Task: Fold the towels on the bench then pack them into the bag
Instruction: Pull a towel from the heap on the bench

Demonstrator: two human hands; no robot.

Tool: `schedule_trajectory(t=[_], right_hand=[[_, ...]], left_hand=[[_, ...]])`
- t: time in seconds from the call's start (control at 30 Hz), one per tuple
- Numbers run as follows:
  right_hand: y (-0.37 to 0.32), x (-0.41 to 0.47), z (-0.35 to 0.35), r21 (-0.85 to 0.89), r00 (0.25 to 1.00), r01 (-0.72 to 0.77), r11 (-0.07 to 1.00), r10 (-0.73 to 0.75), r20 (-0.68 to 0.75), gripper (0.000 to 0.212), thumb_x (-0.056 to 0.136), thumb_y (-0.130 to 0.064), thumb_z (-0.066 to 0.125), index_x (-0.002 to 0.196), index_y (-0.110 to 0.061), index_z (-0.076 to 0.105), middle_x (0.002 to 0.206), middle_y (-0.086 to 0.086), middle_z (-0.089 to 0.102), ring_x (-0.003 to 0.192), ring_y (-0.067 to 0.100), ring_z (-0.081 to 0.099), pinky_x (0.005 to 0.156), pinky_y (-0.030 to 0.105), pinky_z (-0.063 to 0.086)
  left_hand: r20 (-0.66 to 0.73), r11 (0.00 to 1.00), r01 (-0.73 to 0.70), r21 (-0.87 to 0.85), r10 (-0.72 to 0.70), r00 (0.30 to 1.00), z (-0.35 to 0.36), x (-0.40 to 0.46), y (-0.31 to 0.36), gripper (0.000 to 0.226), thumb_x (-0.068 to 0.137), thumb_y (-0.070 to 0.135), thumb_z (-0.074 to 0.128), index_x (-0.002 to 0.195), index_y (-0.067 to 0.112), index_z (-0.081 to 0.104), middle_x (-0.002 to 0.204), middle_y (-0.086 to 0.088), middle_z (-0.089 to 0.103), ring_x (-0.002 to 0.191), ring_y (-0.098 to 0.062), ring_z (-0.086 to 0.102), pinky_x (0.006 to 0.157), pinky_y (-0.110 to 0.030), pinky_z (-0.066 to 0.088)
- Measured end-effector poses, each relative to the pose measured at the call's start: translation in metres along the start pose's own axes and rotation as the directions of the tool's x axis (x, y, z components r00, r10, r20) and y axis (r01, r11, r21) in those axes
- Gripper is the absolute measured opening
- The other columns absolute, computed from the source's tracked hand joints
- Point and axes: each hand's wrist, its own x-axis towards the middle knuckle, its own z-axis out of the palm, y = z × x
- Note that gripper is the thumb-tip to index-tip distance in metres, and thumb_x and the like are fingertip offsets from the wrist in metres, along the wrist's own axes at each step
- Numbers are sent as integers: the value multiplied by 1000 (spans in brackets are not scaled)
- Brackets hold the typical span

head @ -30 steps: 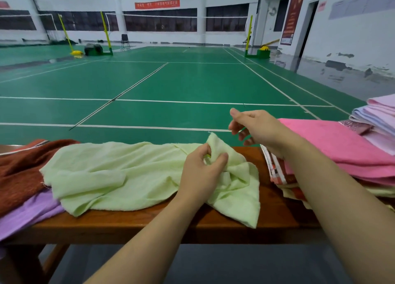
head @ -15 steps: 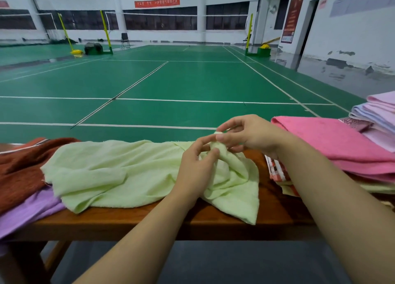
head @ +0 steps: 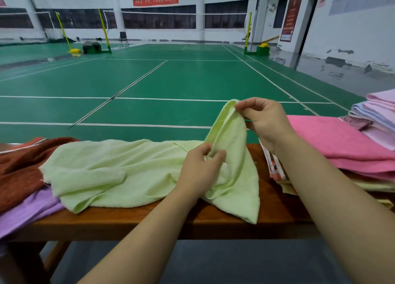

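Head view over a wooden counter (head: 149,221) at the edge of a green badminton court (head: 171,78). A pale green towel (head: 119,172) lies crumpled across the middle of the counter, its right end hanging slightly over the near edge. The right hand (head: 264,121) pinches 1 corner of this towel between thumb and fingertips and holds it raised above the counter, so that the cloth rises in a narrow peak from the surface. The left hand (head: 199,168) grips the same towel lower down, its fingers curled round a fold of cloth just above the counter, directly below the raised corner. To the left, a rust-brown towel (head: 21,166) lies partly beneath the green towel, and a lilac towel (head: 27,209) lies under both and spills over the near edge. To the right, a pink towel (head: 342,140) tops a flat stack that includes a red-and-white striped cloth (head: 275,168); beyond it at the far right edge of the view stands a second stack of pastel folded towels (head: 378,117). No bag can be made out in this view. Net posts (head: 103,27) and a red banner (head: 155,0) mark the far side of the hall.
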Motion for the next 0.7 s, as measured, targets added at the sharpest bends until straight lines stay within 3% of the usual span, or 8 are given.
schedule_trajectory(t=[0.1, 0.17, 0.23, 0.3, 0.4, 0.53, 0.63, 0.7], right_hand=[[1, -2, -3, -437, 999, 8, 900, -29, -41, 25, 96, -4, 59, 92, -20, 78, 85, -8, 71, 67, 6, 65, 64, 18, 51], [-1, -6, -2, -569, 999, 47, 821, -52, 6, 17, 95, -13, 65, 99, -24, 78, 85, -13, 68, 70, 7, 61, 64, 23, 47], [-4, -9, -1, -498, 990, 35, 867, 37, 134, 9, 92, -19, 73, 99, -19, 77, 87, -7, 72, 75, 6, 62, 68, 22, 49], [-6, -14, 4, -458, 930, -37, 888, 198, 310, 19, 87, -27, 79, 99, -12, 76, 88, 3, 75, 75, 11, 66, 65, 24, 54], [-5, -17, 8, -512, 867, -37, 858, 282, 410, 34, 79, -39, 85, 95, -11, 77, 93, 0, 78, 81, 9, 71, 72, 26, 59], [-1, -17, 11, -565, 883, 1, 825, 265, 388, 30, 75, -32, 90, 91, -11, 76, 85, 2, 76, 75, 6, 70, 68, 21, 56], [0, -16, 12, -525, 911, -37, 851, 244, 332, 19, 83, -15, 83, 90, -1, 74, 77, 5, 74, 69, 11, 69, 61, 21, 57], [-2, -12, 9, -515, 941, -64, 855, 224, 254, 14, 86, -15, 81, 88, -2, 76, 81, 9, 77, 70, 14, 72, 64, 24, 60]], left_hand=[[-47, 998, -29, -54, 26, 999, 1, 0, 1, 13, 95, 34, 68, 94, 23, 76, 88, 3, 76, 84, -15, 72, 80, -37, 60], [-59, 996, -41, -82, 36, 998, 2, -1, 1, 15, 94, 34, 70, 95, 20, 77, 87, 0, 76, 84, -18, 72, 77, -34, 58], [-67, 991, -38, -126, 30, 997, 2, -2, 0, 15, 92, 32, 73, 99, 20, 77, 91, 0, 77, 89, -20, 73, 81, -36, 60], [-79, 989, -33, -146, 22, 997, -1, -2, -1, 19, 89, 34, 76, 107, 28, 77, 97, 0, 76, 93, -18, 73, 87, -41, 60], [-79, 990, -44, -131, 34, 996, -5, -2, -1, 28, 87, 33, 79, 115, 35, 75, 102, 6, 75, 100, -10, 70, 96, -42, 56], [-18, 987, -35, -156, 33, 999, -8, -5, -1, 47, 84, 30, 81, 129, 36, 68, 111, 11, 75, 111, -7, 67, 105, -43, 51], [56, 981, -17, -194, 28, 998, -10, -6, 0, 53, 82, 25, 83, 130, 38, 66, 117, 7, 74, 110, -14, 70, 100, -46, 54], [99, 975, 24, -221, -3, 995, -14, -6, 3, 59, 81, 19, 85, 135, 32, 63, 122, 6, 72, 108, -13, 71, 98, -43, 56]])
